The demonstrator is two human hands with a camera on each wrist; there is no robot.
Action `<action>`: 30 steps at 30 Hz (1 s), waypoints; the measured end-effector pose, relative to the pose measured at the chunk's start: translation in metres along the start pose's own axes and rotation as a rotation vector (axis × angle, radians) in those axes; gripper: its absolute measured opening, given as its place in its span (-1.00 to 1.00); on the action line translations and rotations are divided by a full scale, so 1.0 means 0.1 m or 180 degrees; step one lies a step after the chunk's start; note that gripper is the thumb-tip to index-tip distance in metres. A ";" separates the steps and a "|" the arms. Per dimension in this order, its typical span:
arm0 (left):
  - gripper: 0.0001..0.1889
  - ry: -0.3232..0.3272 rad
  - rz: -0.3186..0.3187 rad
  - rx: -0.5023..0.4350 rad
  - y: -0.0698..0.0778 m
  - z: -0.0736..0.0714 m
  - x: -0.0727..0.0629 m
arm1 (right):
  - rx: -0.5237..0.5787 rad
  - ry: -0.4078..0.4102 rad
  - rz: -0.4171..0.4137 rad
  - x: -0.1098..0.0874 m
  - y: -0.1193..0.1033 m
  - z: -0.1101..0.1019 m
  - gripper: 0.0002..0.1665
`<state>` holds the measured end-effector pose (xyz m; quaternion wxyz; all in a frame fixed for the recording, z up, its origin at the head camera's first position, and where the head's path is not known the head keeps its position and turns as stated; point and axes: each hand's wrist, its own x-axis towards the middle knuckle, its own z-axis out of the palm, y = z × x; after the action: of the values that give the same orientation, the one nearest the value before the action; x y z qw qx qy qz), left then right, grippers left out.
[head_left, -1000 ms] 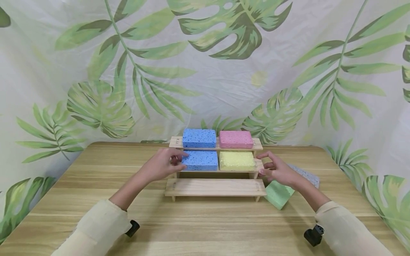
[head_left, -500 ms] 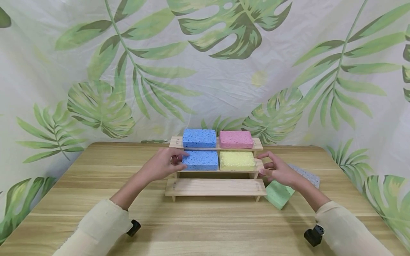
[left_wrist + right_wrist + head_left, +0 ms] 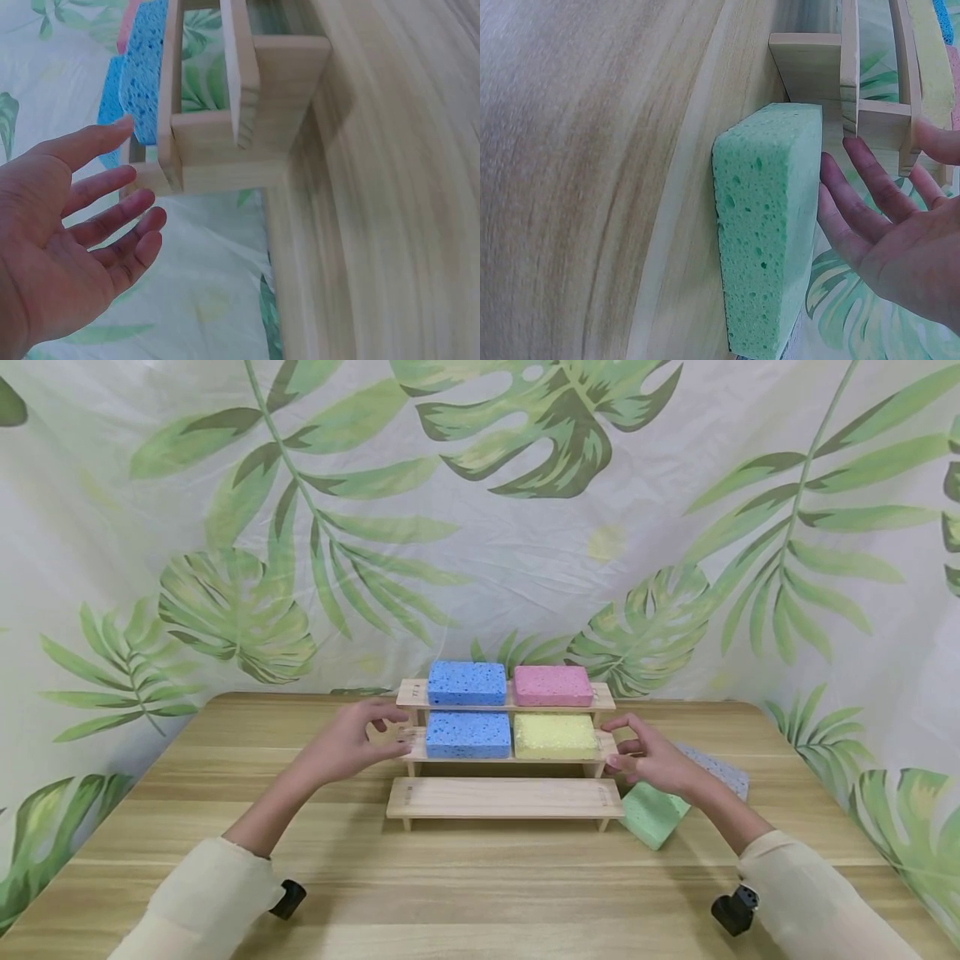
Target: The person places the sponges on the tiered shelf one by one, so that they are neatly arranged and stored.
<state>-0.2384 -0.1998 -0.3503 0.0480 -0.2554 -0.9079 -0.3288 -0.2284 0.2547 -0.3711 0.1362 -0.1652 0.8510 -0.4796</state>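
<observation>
A three-step wooden rack (image 3: 504, 795) stands on the table. On its middle step lie a blue sponge (image 3: 468, 736) at left and a yellow sponge (image 3: 555, 737) at right. Another blue sponge (image 3: 467, 683) and a pink sponge (image 3: 552, 686) lie on the top step. My left hand (image 3: 348, 745) is at the rack's left end, fingers spread, holding nothing, apart from the middle blue sponge. My right hand (image 3: 656, 760) is at the middle step's right end; its thumb touches or nearly touches the edge, the other fingers loosely extended. The lowest step bears no sponge.
A green sponge (image 3: 761, 225) lies on the table under my right hand, right of the rack. Partly beneath it or behind it is a grey sponge (image 3: 722, 770). A leaf-patterned cloth (image 3: 510, 568) hangs behind the wooden table (image 3: 450, 893).
My left hand has let go of the middle blue sponge and moved left, away from it. The right hand and the sponges stay where they were.
</observation>
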 end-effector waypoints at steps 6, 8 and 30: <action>-0.43 -0.0223 -0.0083 0.0078 -0.10 0.03 0.01 | -0.0005 0.0000 0.0002 0.00 0.00 0.00 -0.39; -0.41 -0.0306 -0.0027 0.0099 -0.13 0.06 0.03 | 0.0001 0.0008 0.0022 0.00 0.01 0.00 -0.39; -0.39 -0.0357 -0.0057 0.0040 -0.17 0.11 0.03 | -0.0214 -0.0048 -0.0122 0.00 -0.02 -0.04 -0.38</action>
<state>-0.2488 -0.2027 -0.3683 -0.0043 -0.2650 -0.9135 -0.3087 -0.2295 0.2572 -0.3668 0.1278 -0.1896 0.8622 -0.4520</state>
